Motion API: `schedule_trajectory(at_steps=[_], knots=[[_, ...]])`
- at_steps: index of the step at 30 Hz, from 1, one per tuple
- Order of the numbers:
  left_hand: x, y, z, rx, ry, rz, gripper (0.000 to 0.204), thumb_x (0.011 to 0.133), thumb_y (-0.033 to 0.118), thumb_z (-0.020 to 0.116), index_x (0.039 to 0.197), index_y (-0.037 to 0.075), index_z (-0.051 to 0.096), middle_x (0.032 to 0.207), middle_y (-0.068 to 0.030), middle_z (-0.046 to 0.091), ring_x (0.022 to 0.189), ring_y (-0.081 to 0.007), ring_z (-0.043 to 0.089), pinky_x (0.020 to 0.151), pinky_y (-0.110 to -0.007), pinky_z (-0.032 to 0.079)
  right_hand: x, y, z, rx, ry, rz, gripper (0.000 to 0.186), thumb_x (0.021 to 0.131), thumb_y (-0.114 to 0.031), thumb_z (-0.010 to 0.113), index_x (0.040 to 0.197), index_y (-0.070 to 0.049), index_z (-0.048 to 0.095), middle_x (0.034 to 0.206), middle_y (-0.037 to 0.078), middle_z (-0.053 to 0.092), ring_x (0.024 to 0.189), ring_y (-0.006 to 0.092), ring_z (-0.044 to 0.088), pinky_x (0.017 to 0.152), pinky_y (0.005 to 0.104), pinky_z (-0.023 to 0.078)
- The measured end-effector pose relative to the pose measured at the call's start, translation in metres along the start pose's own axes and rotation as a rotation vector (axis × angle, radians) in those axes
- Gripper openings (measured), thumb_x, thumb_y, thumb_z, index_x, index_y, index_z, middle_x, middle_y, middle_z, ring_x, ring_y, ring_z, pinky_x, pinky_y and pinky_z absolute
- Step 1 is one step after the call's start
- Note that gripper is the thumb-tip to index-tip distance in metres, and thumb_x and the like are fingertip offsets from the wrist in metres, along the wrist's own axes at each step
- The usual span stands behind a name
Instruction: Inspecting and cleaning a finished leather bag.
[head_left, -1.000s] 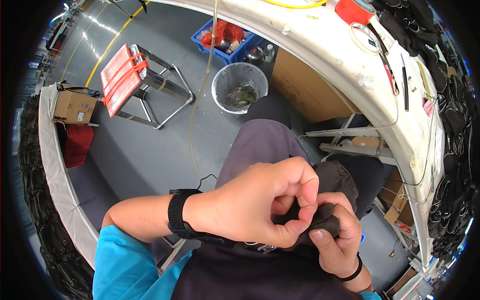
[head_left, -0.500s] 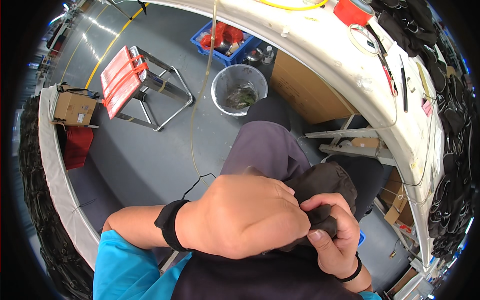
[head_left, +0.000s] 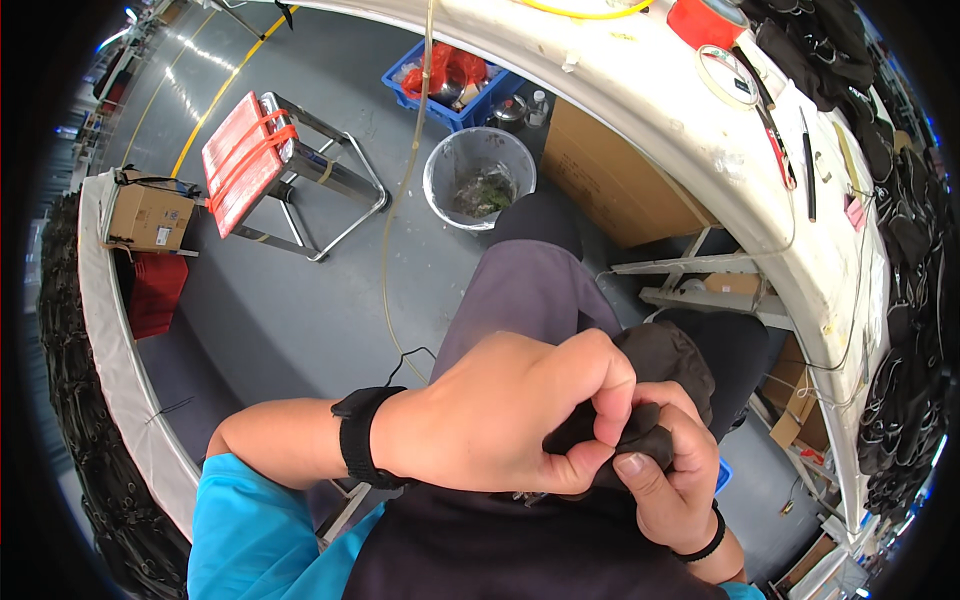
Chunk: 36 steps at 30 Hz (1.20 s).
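Observation:
A crumpled dark brown fabric piece (head_left: 662, 355) rests over my lap. My left hand (head_left: 515, 410), a black band round its wrist, is curled over it, thumb and forefinger closed at a fold of the cloth. My right hand (head_left: 672, 480), just to the right and a little lower, grips a bunched part of the same cloth between thumb and bent fingers. The exact point held by the left fingertips is partly hidden.
A white table (head_left: 650, 80) curves along the right, bearing tape rolls (head_left: 705, 20), tools and dark bags (head_left: 900, 300). A stool (head_left: 245, 165), grey bin (head_left: 480, 180), blue crate (head_left: 455, 115) and cardboard (head_left: 610, 175) stand ahead. Another table (head_left: 115, 330) runs along the left.
My left hand turned down over the cloth half a second ago and has since rotated back, its curled thumb and forefinger showing again. My right hand has stayed nearly in place, gripping the fabric.

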<state>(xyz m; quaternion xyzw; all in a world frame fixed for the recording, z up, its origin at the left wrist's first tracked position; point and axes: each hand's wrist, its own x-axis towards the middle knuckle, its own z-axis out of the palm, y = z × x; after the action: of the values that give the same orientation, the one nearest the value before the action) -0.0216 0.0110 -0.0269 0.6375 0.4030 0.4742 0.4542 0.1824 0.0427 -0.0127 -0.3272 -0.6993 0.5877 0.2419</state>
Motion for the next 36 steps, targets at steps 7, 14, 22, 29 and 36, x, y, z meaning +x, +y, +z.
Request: schedule_trajectory(at_steps=[7, 14, 22, 29, 36], knots=[[0.002, 0.007, -0.005, -0.116, -0.131, -0.185, 0.04, 0.073, 0.0, 0.073, 0.096, 0.008, 0.041, 0.084, 0.0017, 0.065, 0.047, -0.0033, 0.033, 0.043, -0.019, 0.028, -0.001, 0.0, -0.002, 0.026, 0.01, 0.01, 0.021, 0.083, -0.011, 0.07, 0.078, 0.002, 0.054, 0.103, 0.019, 0.061, 0.085, 0.0211, 0.058, 0.072, 0.0296, 0.046], [-0.002, 0.006, -0.007, -0.467, 0.021, -0.293, 0.042, 0.075, -0.005, 0.068, 0.099, 0.01, 0.037, 0.089, -0.0055, 0.062, 0.057, -0.0015, 0.035, 0.05, -0.017, 0.029, 0.002, 0.0, -0.003, 0.035, 0.004, 0.0, 0.02, 0.083, -0.011, 0.069, 0.08, 0.003, 0.056, 0.104, 0.017, 0.062, 0.089, 0.0209, 0.059, 0.077, 0.029, 0.046], [-0.03, 0.016, -0.023, 0.773, 0.373, -0.003, 0.03, 0.078, -0.002, 0.07, 0.1, 0.003, 0.051, 0.091, -0.0144, 0.059, 0.082, -0.0229, 0.057, 0.075, -0.033, 0.045, -0.009, 0.007, -0.008, 0.123, 0.191, -0.002, 0.019, 0.083, -0.011, 0.066, 0.085, 0.006, 0.058, 0.109, 0.016, 0.06, 0.091, 0.0215, 0.058, 0.079, 0.0299, 0.045], [-0.037, 0.023, -0.012, 0.172, 0.002, -0.16, 0.039, 0.081, 0.033, 0.072, 0.105, 0.003, 0.063, 0.099, -0.0122, 0.061, 0.093, -0.0329, 0.056, 0.086, -0.038, 0.042, -0.014, 0.008, -0.005, 0.161, 0.281, -0.113, 0.025, 0.083, -0.017, 0.068, 0.084, 0.005, 0.057, 0.108, 0.02, 0.059, 0.094, 0.0255, 0.059, 0.084, 0.0332, 0.046], [-0.007, 0.014, 0.044, -0.603, 0.081, -0.281, 0.015, 0.094, 0.014, 0.06, 0.102, 0.001, 0.06, 0.088, -0.0023, 0.06, 0.077, -0.0085, 0.054, 0.065, -0.025, 0.043, -0.016, 0.02, -0.017, 0.117, 0.322, -0.21, 0.026, 0.085, -0.022, 0.067, 0.084, 0.002, 0.06, 0.116, 0.019, 0.054, 0.098, 0.0242, 0.055, 0.084, 0.0332, 0.045]])
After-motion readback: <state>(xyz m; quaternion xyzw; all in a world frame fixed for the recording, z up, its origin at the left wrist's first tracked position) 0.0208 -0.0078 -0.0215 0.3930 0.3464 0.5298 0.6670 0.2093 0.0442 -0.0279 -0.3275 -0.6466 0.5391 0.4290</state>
